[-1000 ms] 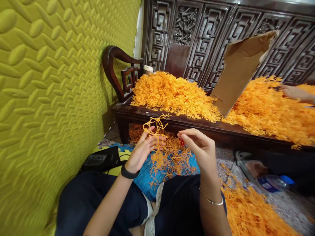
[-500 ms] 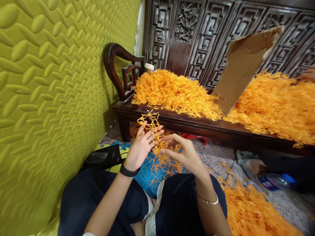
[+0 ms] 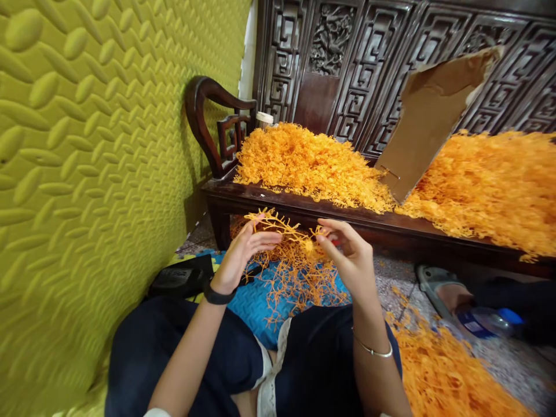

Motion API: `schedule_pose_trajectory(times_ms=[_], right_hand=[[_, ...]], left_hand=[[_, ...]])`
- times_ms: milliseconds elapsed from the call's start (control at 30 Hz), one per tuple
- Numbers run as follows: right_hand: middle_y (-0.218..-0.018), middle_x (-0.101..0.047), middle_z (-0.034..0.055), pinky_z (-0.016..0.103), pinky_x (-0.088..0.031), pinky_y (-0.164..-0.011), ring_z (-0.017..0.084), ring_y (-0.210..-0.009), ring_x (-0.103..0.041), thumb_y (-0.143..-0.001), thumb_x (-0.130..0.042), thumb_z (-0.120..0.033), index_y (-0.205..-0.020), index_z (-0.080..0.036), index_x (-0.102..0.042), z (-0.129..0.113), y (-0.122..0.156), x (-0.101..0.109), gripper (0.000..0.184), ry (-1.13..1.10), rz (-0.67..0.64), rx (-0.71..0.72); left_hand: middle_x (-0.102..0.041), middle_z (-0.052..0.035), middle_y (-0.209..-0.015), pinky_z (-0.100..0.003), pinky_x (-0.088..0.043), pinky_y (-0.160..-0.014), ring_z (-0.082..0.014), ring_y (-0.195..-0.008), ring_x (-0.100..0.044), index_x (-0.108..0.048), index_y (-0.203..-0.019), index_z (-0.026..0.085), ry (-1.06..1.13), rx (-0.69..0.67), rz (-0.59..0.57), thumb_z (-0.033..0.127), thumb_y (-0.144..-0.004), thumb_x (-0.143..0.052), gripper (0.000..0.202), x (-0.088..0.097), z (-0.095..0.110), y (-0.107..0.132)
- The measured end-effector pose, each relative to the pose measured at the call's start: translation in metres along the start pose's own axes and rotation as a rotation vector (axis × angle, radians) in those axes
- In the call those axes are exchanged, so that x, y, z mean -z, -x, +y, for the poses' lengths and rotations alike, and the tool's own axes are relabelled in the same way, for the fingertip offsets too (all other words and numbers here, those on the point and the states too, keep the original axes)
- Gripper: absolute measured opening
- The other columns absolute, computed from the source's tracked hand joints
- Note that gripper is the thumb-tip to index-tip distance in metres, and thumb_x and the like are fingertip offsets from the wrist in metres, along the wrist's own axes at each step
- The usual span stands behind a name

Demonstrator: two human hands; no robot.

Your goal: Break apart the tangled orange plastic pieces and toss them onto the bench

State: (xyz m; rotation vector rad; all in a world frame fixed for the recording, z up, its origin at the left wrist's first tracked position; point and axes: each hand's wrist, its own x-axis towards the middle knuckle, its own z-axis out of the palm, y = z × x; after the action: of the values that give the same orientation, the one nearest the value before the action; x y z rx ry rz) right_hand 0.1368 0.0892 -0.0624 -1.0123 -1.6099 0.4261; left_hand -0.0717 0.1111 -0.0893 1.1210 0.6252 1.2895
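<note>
Orange branched sprig (image 3: 284,230) level between hands, left hand (image 3: 241,258) pinching one end, right hand (image 3: 354,260) pinching the other

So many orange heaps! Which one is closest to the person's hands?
The small loose heap on the blue mat, just beneath the left hand and right hand. Two big heaps lie on the wooden bench; another heap on the floor, right.

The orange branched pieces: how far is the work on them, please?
Done: perhaps the floor pile by the right knee, though worked and unworked pieces look alike. In hand: the left hand and right hand pinch one orange branched piece above loose pieces on the blue mat. Left: probably most, since the left heap and right heap on the bench, parted by a cardboard sheet, are large.
</note>
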Motion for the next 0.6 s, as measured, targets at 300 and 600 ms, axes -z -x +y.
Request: schedule_pose_trajectory(times_ms=[300, 600], right_hand=[[-0.086, -0.063, 0.0032, 0.03, -0.046, -0.073, 0.016, -0.082, -0.058, -0.083, -0.057, -0.018, -0.082, -0.02, -0.063, 0.0, -0.004, 0.012, 0.007, 0.119, 0.015, 0.136], [-0.086, -0.062, 0.0033, 0.033, -0.043, -0.081, 0.017, -0.088, -0.055, -0.086, -0.055, -0.017, -0.084, -0.021, -0.062, -0.007, -0.004, 0.007, 0.008, 0.071, -0.311, 0.215]], left_hand=[[-0.059, -0.0036, -0.04, -0.024, -0.038, -0.039, -0.017, -0.034, -0.054, -0.071, -0.088, 0.011, -0.77, 0.201, 0.225, 0.065, -0.082, -0.034, 0.065, 0.029, 0.015, 0.005], [-0.068, -0.008, -0.104, -0.029, -0.044, -0.085, -0.0204, -0.097, -0.062, -0.059, -0.115, 0.017, -0.908, -0.269, 0.106, 0.039, -0.086, -0.051, 0.037, -0.016, -0.002, 0.017]])
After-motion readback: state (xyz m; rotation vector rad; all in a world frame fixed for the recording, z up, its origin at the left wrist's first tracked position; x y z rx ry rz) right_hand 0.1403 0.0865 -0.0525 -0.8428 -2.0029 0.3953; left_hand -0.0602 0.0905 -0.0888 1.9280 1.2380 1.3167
